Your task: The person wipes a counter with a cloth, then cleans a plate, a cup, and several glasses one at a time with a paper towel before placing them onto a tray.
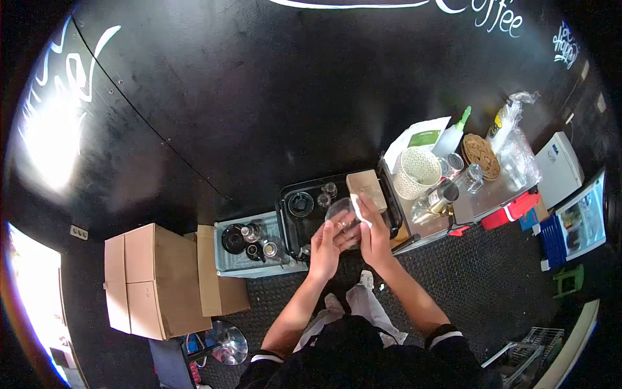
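A clear round glass dish [339,209], perhaps a saucer, is held between my two hands above a black tray [283,223]. My left hand [326,251] grips its lower left side, fingers across the glass. From the right, my right hand [374,236] presses a white cloth or tissue [357,209] against the dish; its fingers are closed on the cloth. Another glass saucer [300,204] lies in the tray, near small clear glasses [326,196]. A small cardboard box [367,183] sits at the tray's right end, just beyond my right hand.
Left of the tray, a pale blue crate [223,262] holds dark dishes and metal pieces. Large cardboard boxes [155,279] stand further left. On the right, a metal counter [483,201] carries a white perforated basket [416,172], a spray bottle [450,138], glassware and a woven mat [481,157].
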Demonstrator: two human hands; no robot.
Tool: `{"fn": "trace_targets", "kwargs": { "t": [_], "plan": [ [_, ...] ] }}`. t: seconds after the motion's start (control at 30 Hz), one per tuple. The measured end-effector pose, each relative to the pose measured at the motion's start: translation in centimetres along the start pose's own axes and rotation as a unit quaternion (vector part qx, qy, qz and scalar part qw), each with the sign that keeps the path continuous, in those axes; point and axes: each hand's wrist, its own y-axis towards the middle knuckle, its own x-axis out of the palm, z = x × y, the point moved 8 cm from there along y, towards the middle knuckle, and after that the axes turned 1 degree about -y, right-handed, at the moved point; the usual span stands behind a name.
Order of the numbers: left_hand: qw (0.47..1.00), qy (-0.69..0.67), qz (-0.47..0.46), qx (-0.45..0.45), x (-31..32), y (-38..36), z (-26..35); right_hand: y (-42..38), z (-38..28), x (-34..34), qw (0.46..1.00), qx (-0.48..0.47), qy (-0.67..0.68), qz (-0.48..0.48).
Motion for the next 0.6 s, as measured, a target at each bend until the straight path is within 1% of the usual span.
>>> {"fn": "trace_targets", "kwargs": {
  "t": [0.03, 0.07, 0.1, 0.13, 0.17, 0.23, 0.27, 0.3, 0.37, 0.43, 0.47, 0.5, 0.53, 0.57, 0.6],
  "plan": [
    [1.0, 0.001, 0.006, -0.008, 0.0, 0.0, -0.5, 0.5, 0.1, 0.1, 1.0, 0.002, 0.0, 0.0],
    [1.0, 0.001, 0.005, -0.011, -0.2, 0.3, -0.8, 0.9, 0.0, 0.5, 1.0, -0.009, -0.02, -0.019],
    [0.999, 0.033, 0.013, -0.032, -0.9, 0.7, -1.6, 1.0, 0.0, 0.9, 0.998, -0.018, -0.041, -0.039],
    [0.996, 0.065, 0.022, -0.052, -1.7, 1.1, -2.3, 0.9, -0.5, 1.4, 0.993, -0.062, -0.076, -0.061],
    [0.996, 0.064, 0.023, -0.054, -2.7, 1.6, -3.2, 0.6, -0.6, 2.0, 0.992, -0.067, -0.057, -0.091],
    [0.992, 0.092, 0.065, -0.055, -4.2, 2.5, -3.7, -0.1, -0.7, 3.1, 0.981, -0.093, -0.091, -0.141],
    [0.995, 0.027, 0.064, -0.075, -4.5, 2.5, -4.5, -0.6, -0.1, 2.9, 0.982, -0.089, -0.092, -0.141],
    [0.994, 0.027, 0.063, -0.079, -4.6, 2.9, -4.6, -1.4, 0.6, 2.9, 0.98, -0.092, -0.075, -0.158],
    [0.991, -0.031, 0.067, -0.108, -4.8, 4.1, -5.9, -3.3, 2.8, 2.8, 0.979, -0.087, -0.058, -0.175],
    [0.991, -0.033, 0.077, -0.105, -6.1, 6.0, -7.4, -5.2, 5.4, 2.6, 0.986, -0.037, 0.033, -0.16],
    [0.989, -0.034, 0.092, -0.111, -6.7, 6.7, -8.3, -5.5, 6.6, 2.2, 0.99, -0.028, 0.047, -0.127],
    [0.987, -0.035, 0.108, -0.118, -7.2, 7.5, -9.1, -5.5, 6.9, 1.7, 0.99, -0.024, 0.047, -0.128],
    [0.986, -0.018, 0.119, -0.114, -7.6, 8.4, -9.6, -5.7, 9.2, 0.7, 0.985, 0.117, 0.066, -0.103],
    [0.985, -0.019, 0.12, -0.119, -8.1, 9.4, -10.6, -6.6, 11.7, -0.1, 0.96, 0.257, 0.084, -0.075],
    [0.984, -0.001, 0.128, -0.127, -9.0, 10.6, -12.0, -6.8, 13.1, -0.9, 0.969, 0.241, 0.041, -0.035]
  ]
}}
